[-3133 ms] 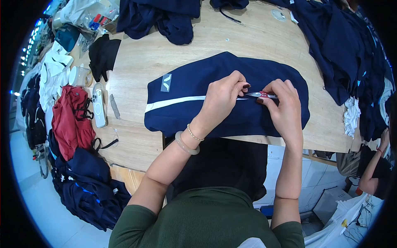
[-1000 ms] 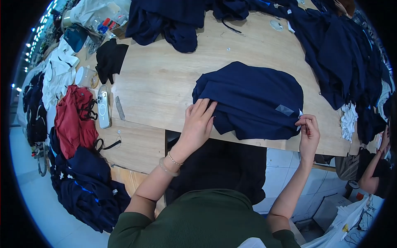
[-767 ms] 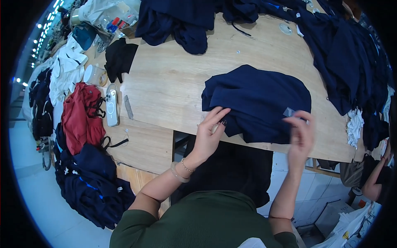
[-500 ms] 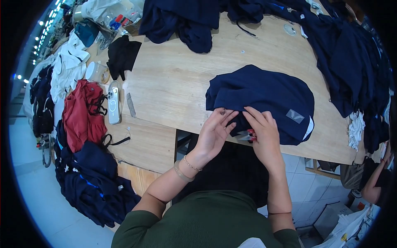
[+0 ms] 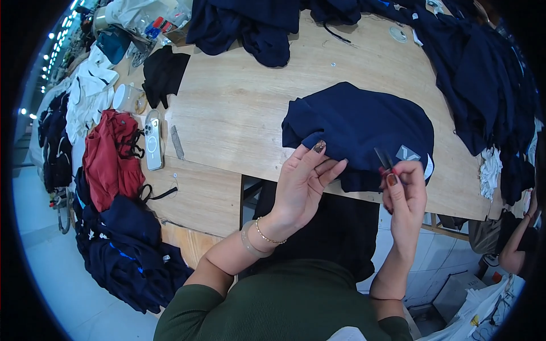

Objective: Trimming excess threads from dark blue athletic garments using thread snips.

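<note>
A folded navy garment [image 5: 358, 119] lies at the table's near edge, a grey shiny patch [image 5: 407, 153] on its right part. At its near left edge, my left hand [image 5: 301, 184] pinches the fabric between thumb and forefinger; the other fingers are curled. My right hand [image 5: 406, 196] is closed around small thread snips [image 5: 384, 159] with a red grip. Their dark blades point up and away, above the garment's right half beside the patch.
A phone [image 5: 153, 141] lies to the left, near red cloth [image 5: 116, 159] and a clear plastic tub [image 5: 128, 98]. More navy garments [image 5: 244, 25] are heaped at the far side and right [image 5: 472, 85]. Another person's arm [image 5: 515, 250] shows at the right edge.
My right hand, with the snips, has moved right and away from my left hand, turning so the blades point up. My left hand has stayed near the garment's edge.
</note>
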A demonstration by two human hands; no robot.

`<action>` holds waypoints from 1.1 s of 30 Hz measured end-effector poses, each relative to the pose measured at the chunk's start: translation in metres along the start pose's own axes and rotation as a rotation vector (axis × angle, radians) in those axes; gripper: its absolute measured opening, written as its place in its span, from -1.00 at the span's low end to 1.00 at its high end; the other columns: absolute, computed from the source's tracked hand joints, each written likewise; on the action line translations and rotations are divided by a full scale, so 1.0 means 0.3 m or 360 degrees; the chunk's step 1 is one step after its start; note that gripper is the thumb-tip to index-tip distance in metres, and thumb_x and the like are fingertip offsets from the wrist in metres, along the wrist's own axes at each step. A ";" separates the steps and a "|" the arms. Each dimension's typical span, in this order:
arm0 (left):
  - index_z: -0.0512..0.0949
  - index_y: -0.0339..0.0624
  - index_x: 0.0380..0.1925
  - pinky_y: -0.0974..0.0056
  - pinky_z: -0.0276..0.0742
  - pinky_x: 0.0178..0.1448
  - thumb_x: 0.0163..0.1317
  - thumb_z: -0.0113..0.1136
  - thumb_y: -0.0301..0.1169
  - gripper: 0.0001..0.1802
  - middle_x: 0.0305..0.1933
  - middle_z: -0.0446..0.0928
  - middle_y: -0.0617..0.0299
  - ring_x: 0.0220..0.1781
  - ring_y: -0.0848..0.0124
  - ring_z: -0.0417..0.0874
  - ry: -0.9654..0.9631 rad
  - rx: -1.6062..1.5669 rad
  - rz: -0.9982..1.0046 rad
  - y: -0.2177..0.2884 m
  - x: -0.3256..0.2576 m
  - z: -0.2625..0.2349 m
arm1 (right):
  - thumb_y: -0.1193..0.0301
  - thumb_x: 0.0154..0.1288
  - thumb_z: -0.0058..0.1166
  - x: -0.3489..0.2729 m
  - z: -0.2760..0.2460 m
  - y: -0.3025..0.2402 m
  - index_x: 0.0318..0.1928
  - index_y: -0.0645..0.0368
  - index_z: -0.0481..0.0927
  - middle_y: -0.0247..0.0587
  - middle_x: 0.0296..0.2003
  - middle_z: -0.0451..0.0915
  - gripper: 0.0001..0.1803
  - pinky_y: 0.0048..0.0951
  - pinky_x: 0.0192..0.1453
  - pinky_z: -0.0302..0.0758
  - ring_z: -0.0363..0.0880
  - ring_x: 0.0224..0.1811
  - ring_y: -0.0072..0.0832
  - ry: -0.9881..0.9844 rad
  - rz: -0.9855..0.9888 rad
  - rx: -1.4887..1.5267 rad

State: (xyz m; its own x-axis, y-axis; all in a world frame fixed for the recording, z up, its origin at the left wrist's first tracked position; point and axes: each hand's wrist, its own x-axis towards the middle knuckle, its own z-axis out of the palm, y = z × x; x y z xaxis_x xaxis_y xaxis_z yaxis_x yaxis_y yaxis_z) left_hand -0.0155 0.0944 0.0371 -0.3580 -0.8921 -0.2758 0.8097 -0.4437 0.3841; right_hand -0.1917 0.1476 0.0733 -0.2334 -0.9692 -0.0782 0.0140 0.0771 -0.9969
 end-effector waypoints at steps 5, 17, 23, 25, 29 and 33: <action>0.46 -0.23 -0.05 0.28 0.62 0.10 0.40 -0.02 -0.38 -0.78 -0.14 0.58 0.20 -0.09 0.42 0.65 0.0024 0.0082 -0.0026 -0.009 -0.015 0.032 | 0.50 0.37 -0.01 -0.004 0.056 -0.023 -0.17 0.27 0.42 -0.35 -0.41 0.51 -0.90 -0.81 -0.43 0.24 0.37 -0.47 -0.79 -0.0049 0.0101 0.0129; 0.46 -0.22 -0.04 0.26 0.61 0.11 0.41 -0.04 -0.40 -0.78 -0.11 0.58 0.16 -0.08 0.40 0.64 0.0008 0.0101 -0.0020 -0.022 -0.014 0.031 | 0.51 0.37 -0.01 0.015 0.062 -0.011 -0.19 0.28 0.43 -0.37 -0.41 0.51 -0.91 -0.77 -0.38 0.30 0.38 -0.44 -0.77 -0.0041 0.0060 0.0128; 0.45 -0.22 -0.05 0.23 0.60 0.14 0.41 -0.04 -0.42 -0.80 -0.21 0.57 0.26 -0.11 0.41 0.64 -0.0006 -0.0021 -0.0036 -0.023 -0.011 0.021 | 0.42 0.44 -0.13 0.025 0.062 0.008 -0.07 0.18 0.38 -0.27 -0.29 0.48 -0.86 -0.75 -0.45 0.21 0.34 -0.44 -0.72 0.0078 -0.0182 0.0552; 0.45 -0.22 -0.06 0.22 0.59 0.15 0.40 -0.04 -0.42 -0.81 -0.23 0.56 0.28 -0.12 0.41 0.64 0.0010 -0.0020 -0.0035 -0.021 -0.012 0.028 | 0.39 0.45 -0.14 0.046 0.039 0.013 -0.06 0.17 0.38 -0.25 -0.27 0.48 -0.84 -0.72 -0.41 0.23 0.36 -0.40 -0.70 0.0221 -0.0268 0.0642; 0.46 -0.21 -0.10 0.20 0.58 0.16 0.40 -0.03 -0.40 -0.83 -0.25 0.56 0.28 -0.12 0.42 0.64 -0.0011 -0.0031 -0.0045 -0.014 -0.016 0.028 | 0.31 0.47 -0.13 0.071 -0.004 0.019 0.04 0.19 0.42 -0.25 -0.25 0.48 -0.73 -0.59 -0.08 0.37 0.43 -0.27 -0.60 0.0501 -0.0350 0.0592; 0.45 -0.21 -0.09 0.21 0.57 0.17 0.40 -0.02 -0.39 -0.82 -0.23 0.57 0.25 -0.12 0.41 0.64 -0.0014 -0.0047 -0.0024 -0.019 -0.015 0.033 | 0.45 0.33 0.05 0.054 -0.007 0.032 0.01 0.22 0.52 -0.28 -0.25 0.47 -0.74 -0.60 -0.02 0.46 0.49 -0.19 -0.58 0.0516 -0.0393 0.0135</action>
State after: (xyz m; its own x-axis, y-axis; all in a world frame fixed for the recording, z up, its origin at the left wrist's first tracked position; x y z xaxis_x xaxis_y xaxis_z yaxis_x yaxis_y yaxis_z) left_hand -0.0230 0.1000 0.0450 -0.3743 -0.8861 -0.2733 0.8175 -0.4544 0.3538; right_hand -0.1972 0.1333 0.0625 -0.5337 -0.8313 0.1554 -0.0040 -0.1813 -0.9834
